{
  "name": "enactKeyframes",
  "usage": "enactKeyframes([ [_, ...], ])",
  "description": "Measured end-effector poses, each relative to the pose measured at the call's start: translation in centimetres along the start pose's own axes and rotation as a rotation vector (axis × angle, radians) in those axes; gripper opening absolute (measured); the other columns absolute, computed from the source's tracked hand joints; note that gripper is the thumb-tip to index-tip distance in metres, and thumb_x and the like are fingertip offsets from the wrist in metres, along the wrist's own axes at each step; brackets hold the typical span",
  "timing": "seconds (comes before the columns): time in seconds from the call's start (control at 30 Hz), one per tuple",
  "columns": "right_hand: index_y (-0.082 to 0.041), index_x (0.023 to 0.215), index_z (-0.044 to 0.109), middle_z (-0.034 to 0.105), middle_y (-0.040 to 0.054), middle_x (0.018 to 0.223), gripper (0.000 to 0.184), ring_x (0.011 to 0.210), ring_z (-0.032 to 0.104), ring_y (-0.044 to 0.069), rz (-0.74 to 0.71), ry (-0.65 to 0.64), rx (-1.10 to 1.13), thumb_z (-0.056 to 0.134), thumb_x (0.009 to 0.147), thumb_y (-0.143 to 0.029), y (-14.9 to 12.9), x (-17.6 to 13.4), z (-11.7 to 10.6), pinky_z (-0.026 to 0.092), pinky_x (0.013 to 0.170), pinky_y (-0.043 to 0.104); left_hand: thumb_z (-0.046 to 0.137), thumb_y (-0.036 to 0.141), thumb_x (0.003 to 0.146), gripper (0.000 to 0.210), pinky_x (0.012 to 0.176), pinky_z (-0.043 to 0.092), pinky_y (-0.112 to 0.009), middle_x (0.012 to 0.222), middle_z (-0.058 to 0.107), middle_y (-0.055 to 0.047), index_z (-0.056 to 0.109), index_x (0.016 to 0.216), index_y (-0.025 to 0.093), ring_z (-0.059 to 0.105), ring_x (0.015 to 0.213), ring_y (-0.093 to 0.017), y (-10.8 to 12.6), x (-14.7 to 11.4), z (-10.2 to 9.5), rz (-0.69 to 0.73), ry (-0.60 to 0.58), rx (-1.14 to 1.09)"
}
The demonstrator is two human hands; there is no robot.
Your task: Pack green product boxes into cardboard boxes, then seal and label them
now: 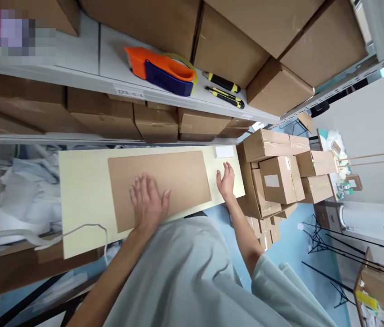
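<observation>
A flat sheet of brown cardboard [181, 177] lies on a pale yellow board-like tabletop [83, 190]. My left hand [148, 200] rests flat on the cardboard toward its left half, fingers spread. Over the tabletop, to the right of the cardboard, is my right hand [226, 181]; its fingers are apart and hold nothing. Just beyond its fingertips lies a small white rectangle [224, 151], perhaps paper or a label. Whether the right hand touches the tabletop I cannot tell.
Above the tabletop, a shelf holds an orange and blue tape dispenser [161, 70], utility knives [226, 91] and large cartons [233, 45]. Stacked cardboard boxes [280, 177] stand at the right. White crumpled material [28, 190] and a pale cable [86, 225] are at the left.
</observation>
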State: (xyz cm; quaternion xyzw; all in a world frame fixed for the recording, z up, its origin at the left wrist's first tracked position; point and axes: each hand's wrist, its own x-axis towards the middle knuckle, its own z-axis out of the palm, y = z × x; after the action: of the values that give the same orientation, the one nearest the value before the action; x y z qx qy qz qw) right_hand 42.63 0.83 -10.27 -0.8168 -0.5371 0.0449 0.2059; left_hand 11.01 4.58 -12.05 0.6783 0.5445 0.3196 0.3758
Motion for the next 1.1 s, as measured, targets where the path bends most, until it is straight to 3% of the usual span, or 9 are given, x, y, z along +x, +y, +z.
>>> enactKeyframes([
  [0.23, -0.011, 0.161, 0.051, 0.055, 0.0268, 0.166, 0.055, 0.158, 0.05, 0.034, 0.072, 0.048, 0.043, 0.04, 0.118, -0.042, 7.2, 3.5, 2.1, 0.044, 0.13, 0.056, 0.047, 0.055, 0.111, 0.078, 0.142, 0.013, -0.067, 0.181, 0.038, -0.029, 0.039, 0.173, 0.007, 0.019, 0.176, -0.041, 6.6, 2.7, 10.3, 0.149, -0.099, 0.045],
  [0.47, -0.007, 0.157, 0.057, 0.06, 0.0287, 0.159, 0.055, 0.154, 0.054, 0.035, 0.211, 0.023, 0.086, 0.041, 0.118, -0.043, 12.3, 7.6, 5.1, 0.045, 0.129, 0.053, 0.045, 0.05, 0.114, 0.079, 0.144, 0.014, -0.059, 0.186, 0.027, -0.025, 0.024, 0.179, 0.01, 0.016, 0.177, -0.033, 11.0, 6.1, 19.4, 0.228, -0.216, -0.008],
  [0.57, -0.005, 0.157, 0.058, 0.06, 0.0285, 0.158, 0.058, 0.152, 0.054, 0.035, 0.254, 0.018, 0.113, 0.039, 0.118, -0.044, 13.4, 9.3, 6.1, 0.043, 0.13, 0.053, 0.05, 0.047, 0.111, 0.078, 0.144, 0.014, -0.057, 0.187, 0.026, -0.021, 0.028, 0.179, 0.013, 0.018, 0.177, -0.032, 10.8, 8.5, 22.4, 0.11, -0.284, -0.098],
  [0.7, -0.003, 0.157, 0.06, 0.061, 0.0284, 0.149, 0.055, 0.146, 0.057, 0.033, 0.324, -0.042, 0.097, 0.042, 0.119, -0.039, 14.0, 11.2, 7.2, 0.046, 0.127, 0.046, 0.068, 0.034, 0.098, 0.082, 0.144, 0.018, -0.051, 0.185, 0.035, -0.018, 0.042, 0.174, 0.018, 0.029, 0.174, -0.034, 9.0, 12.6, 26.2, -0.317, -0.359, -0.292],
  [0.77, -0.003, 0.157, 0.061, 0.061, 0.0275, 0.145, 0.053, 0.143, 0.059, 0.032, 0.354, -0.064, 0.067, 0.044, 0.118, -0.036, 14.2, 11.9, 7.5, 0.047, 0.125, 0.043, 0.072, 0.027, 0.091, 0.084, 0.142, 0.024, -0.052, 0.181, 0.043, -0.018, 0.048, 0.171, 0.019, 0.036, 0.171, -0.037, 8.2, 14.4, 28.0, -0.463, -0.361, -0.363],
  [0.9, -0.005, 0.156, 0.064, 0.06, 0.0262, 0.143, 0.05, 0.142, 0.059, 0.032, 0.387, -0.08, 0.033, 0.047, 0.118, -0.033, 14.3, 12.5, 7.6, 0.048, 0.123, 0.042, 0.07, 0.019, 0.084, 0.085, 0.138, 0.035, -0.05, 0.175, 0.054, -0.016, 0.054, 0.167, 0.022, 0.047, 0.165, -0.036, 7.5, 16.1, 30.3, -0.509, -0.352, -0.408],
  [1.1, -0.006, 0.154, 0.066, 0.062, 0.0258, 0.145, 0.048, 0.138, 0.062, 0.03, 0.417, -0.085, 0.027, 0.046, 0.119, -0.032, 14.2, 12.7, 7.1, 0.049, 0.121, 0.04, 0.072, 0.02, 0.082, 0.09, 0.137, 0.036, -0.047, 0.176, 0.051, -0.016, 0.051, 0.169, 0.022, 0.046, 0.166, -0.035, 7.2, 16.1, 30.9, -0.536, -0.336, -0.398],
])
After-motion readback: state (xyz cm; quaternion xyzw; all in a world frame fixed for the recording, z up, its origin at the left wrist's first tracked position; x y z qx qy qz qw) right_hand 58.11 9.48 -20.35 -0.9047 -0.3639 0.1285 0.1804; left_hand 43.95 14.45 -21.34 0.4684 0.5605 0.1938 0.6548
